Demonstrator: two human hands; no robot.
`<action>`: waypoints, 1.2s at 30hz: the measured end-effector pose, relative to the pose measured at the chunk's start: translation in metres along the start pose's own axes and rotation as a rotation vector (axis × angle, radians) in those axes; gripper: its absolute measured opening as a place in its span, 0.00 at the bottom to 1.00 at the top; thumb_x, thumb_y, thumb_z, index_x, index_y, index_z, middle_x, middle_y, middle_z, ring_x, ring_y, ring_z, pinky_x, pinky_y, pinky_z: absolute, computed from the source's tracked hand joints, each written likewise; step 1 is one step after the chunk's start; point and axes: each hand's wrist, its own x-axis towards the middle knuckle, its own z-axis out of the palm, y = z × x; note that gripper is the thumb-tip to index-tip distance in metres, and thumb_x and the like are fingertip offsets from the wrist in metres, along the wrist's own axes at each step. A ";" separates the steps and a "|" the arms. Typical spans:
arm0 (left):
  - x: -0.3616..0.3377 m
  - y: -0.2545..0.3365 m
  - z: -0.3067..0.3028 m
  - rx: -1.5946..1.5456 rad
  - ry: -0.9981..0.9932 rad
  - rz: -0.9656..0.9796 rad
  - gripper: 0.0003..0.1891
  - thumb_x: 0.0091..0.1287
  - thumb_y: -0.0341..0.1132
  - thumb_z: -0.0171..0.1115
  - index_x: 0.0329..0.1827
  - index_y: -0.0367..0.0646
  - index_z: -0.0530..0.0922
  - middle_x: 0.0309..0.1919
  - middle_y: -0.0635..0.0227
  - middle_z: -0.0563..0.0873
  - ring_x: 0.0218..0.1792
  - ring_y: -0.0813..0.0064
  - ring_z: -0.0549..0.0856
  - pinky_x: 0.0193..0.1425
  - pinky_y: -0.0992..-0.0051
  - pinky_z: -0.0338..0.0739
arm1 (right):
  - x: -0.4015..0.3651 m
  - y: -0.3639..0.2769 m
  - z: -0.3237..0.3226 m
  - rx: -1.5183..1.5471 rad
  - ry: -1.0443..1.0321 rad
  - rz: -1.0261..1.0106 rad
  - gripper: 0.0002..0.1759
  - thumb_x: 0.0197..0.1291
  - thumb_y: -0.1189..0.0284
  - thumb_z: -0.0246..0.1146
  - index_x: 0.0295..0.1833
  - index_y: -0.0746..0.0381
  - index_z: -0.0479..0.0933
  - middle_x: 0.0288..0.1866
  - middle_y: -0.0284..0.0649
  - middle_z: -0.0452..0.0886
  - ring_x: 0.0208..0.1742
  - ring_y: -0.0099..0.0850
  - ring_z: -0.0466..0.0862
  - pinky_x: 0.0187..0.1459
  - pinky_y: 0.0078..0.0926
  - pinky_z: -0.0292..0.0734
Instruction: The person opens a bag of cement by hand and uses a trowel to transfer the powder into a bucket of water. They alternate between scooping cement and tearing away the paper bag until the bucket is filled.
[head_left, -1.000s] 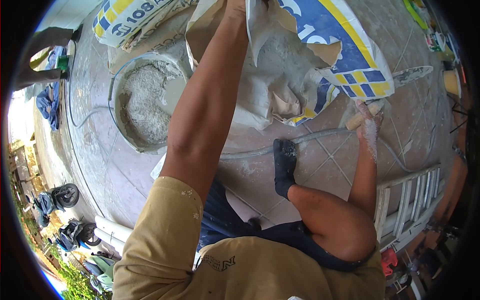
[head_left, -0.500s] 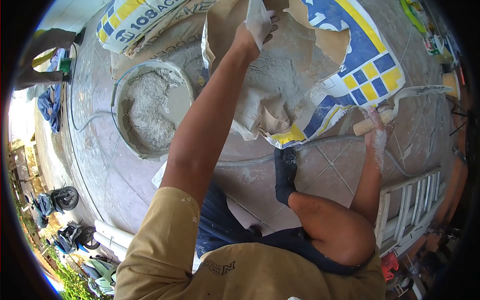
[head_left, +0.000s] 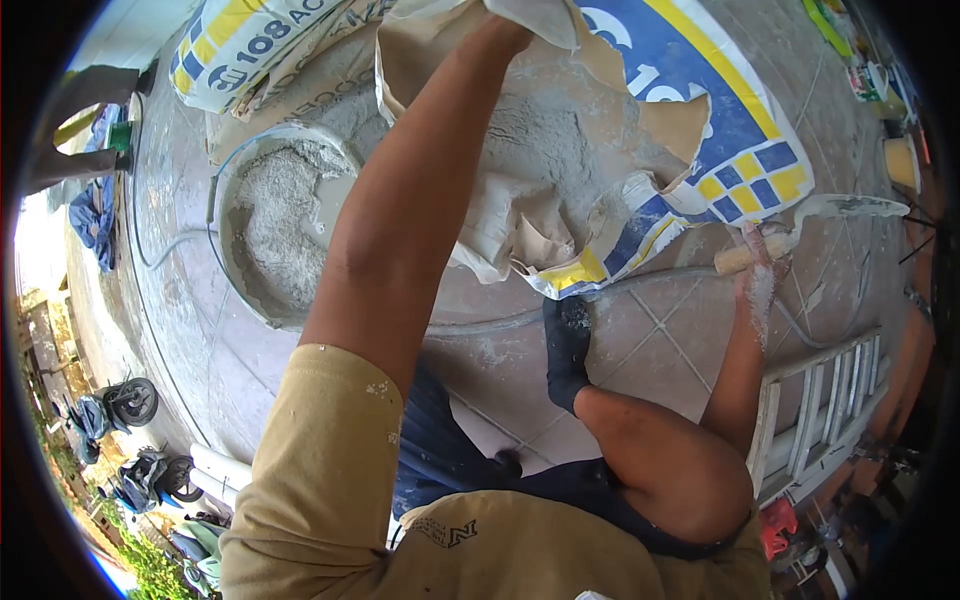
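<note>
My left arm reaches across a torn-open paper bag (head_left: 765, 115) of grey powder (head_left: 540, 140). My left hand (head_left: 508, 34) is at the top edge of the view; a whitish sheet-like piece (head_left: 540, 18) covers it and hides its fingers. On the right, my right hand (head_left: 762, 262) is closed around the wooden handle of a trowel (head_left: 850, 206), its fingertips by the bag's torn edge. Left of my arm stands a bucket (head_left: 228, 245) with pale dry powder (head_left: 285, 215) on wet grey mix, partly hidden by the arm.
Another printed bag (head_left: 250, 50) lies behind the bucket. A grey hose (head_left: 500, 325) crosses the tiled floor near my foot (head_left: 568, 350). A ladder (head_left: 815, 410) lies at the right. Motorbikes (head_left: 150, 475) stand at the far left, and another person's legs (head_left: 90, 125) show at upper left.
My left hand has moved farther up and away, partly leaving the view, and its fingers no longer show. The forearm now covers more of the bucket. My right hand still holds the trowel.
</note>
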 end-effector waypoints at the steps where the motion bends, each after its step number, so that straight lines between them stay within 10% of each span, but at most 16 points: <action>1: -0.004 0.000 -0.002 0.007 -0.001 0.006 0.21 0.71 0.43 0.56 0.63 0.43 0.75 0.54 0.62 0.84 0.53 0.65 0.82 0.60 0.66 0.75 | -0.002 0.001 0.003 0.018 0.015 0.015 0.27 0.71 0.74 0.47 0.75 0.58 0.61 0.70 0.51 0.69 0.71 0.45 0.70 0.73 0.44 0.62; 13: -0.039 -0.006 -0.008 0.153 -0.020 0.029 0.24 0.69 0.49 0.60 0.61 0.42 0.77 0.52 0.59 0.85 0.52 0.60 0.82 0.59 0.66 0.76 | -0.002 0.002 0.022 -0.360 -0.259 -0.005 0.29 0.68 0.76 0.48 0.75 0.56 0.60 0.72 0.52 0.68 0.72 0.48 0.68 0.72 0.44 0.64; 16: -0.041 -0.007 -0.009 0.172 -0.012 0.034 0.25 0.68 0.50 0.61 0.61 0.41 0.77 0.51 0.58 0.85 0.51 0.59 0.83 0.59 0.66 0.76 | 0.001 0.007 -0.018 -0.108 -0.212 -0.080 0.30 0.68 0.76 0.48 0.76 0.56 0.59 0.73 0.51 0.66 0.73 0.47 0.67 0.73 0.45 0.61; 18: -0.041 -0.009 -0.009 0.190 -0.007 0.041 0.26 0.67 0.51 0.61 0.61 0.41 0.78 0.51 0.58 0.85 0.51 0.58 0.83 0.59 0.66 0.76 | -0.016 0.029 0.079 0.077 -0.424 -0.042 0.30 0.68 0.75 0.49 0.76 0.57 0.59 0.74 0.50 0.65 0.74 0.47 0.66 0.73 0.44 0.60; 23: -0.040 -0.017 -0.010 0.195 0.007 0.037 0.28 0.66 0.54 0.63 0.60 0.41 0.78 0.50 0.56 0.85 0.51 0.56 0.83 0.58 0.65 0.77 | -0.009 0.006 0.018 0.469 -0.036 0.104 0.29 0.73 0.71 0.47 0.78 0.55 0.56 0.77 0.49 0.62 0.76 0.51 0.62 0.75 0.47 0.56; 29: -0.130 -0.004 0.005 0.103 -0.096 -0.023 0.30 0.65 0.57 0.65 0.59 0.40 0.79 0.50 0.55 0.85 0.50 0.54 0.83 0.58 0.65 0.77 | 0.144 0.201 -0.183 1.380 0.715 0.590 0.19 0.60 0.77 0.66 0.55 0.63 0.70 0.50 0.43 0.76 0.48 0.34 0.78 0.47 0.33 0.78; 32: -0.233 0.022 0.021 0.463 -0.652 -0.376 0.43 0.58 0.70 0.62 0.67 0.44 0.76 0.62 0.48 0.80 0.67 0.52 0.76 0.73 0.54 0.65 | 0.158 0.206 -0.201 1.368 0.699 0.596 0.17 0.56 0.78 0.73 0.47 0.66 0.74 0.40 0.40 0.80 0.37 0.28 0.83 0.37 0.27 0.84; 36: -0.310 0.003 0.043 0.403 -0.473 -0.273 0.37 0.62 0.64 0.61 0.64 0.42 0.78 0.65 0.52 0.77 0.68 0.54 0.74 0.72 0.53 0.65 | 0.131 0.183 -0.226 1.107 0.606 0.580 0.17 0.56 0.75 0.74 0.46 0.65 0.74 0.34 0.36 0.79 0.31 0.25 0.81 0.31 0.24 0.80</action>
